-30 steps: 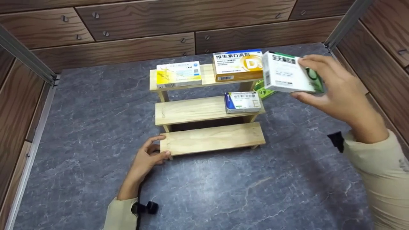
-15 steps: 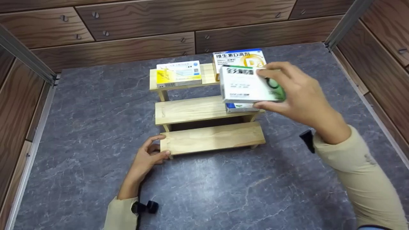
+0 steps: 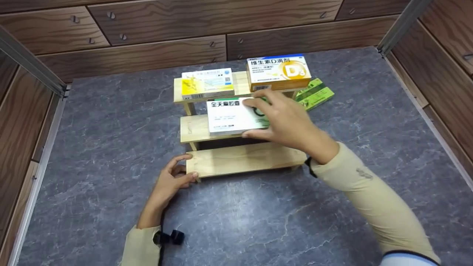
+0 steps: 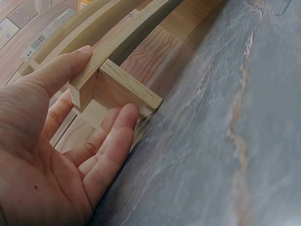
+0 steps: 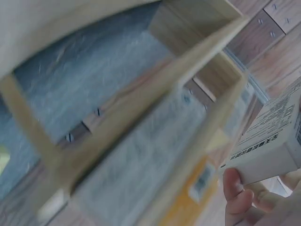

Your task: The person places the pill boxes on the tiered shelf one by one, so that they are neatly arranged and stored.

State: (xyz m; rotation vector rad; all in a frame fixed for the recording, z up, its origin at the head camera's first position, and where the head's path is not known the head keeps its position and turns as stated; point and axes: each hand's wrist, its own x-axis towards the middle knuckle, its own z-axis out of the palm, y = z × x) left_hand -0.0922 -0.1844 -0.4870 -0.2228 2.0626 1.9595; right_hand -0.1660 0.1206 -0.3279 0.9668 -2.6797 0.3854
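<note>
My right hand point(image 3: 290, 118) grips a white and green medicine box point(image 3: 226, 116) by its right end, thumb along the near edge and fingers at the far one. The box overlaps the middle step of a three-step wooden display stand point(image 3: 244, 160) in the head view. At the stand's lower left corner, my left hand point(image 3: 172, 181) holds the end of the bottom step. In the left wrist view its thumb lies on the step's edge, with the other fingers by the short leg. A blurred pale box point(image 5: 146, 155) on the middle step is hidden behind my right hand in the head view.
On the top step sit a yellow and white box point(image 3: 207, 84) at left and an orange and white vitamin D box point(image 3: 279, 72) at right. A green box point(image 3: 317, 95) lies on the grey table behind the stand's right side. Wood-patterned walls point(image 3: 166, 22) enclose the table.
My right hand has carried the white and green box leftward and down, from right of the stand to the middle step. My left hand has kept its hold on the bottom step.
</note>
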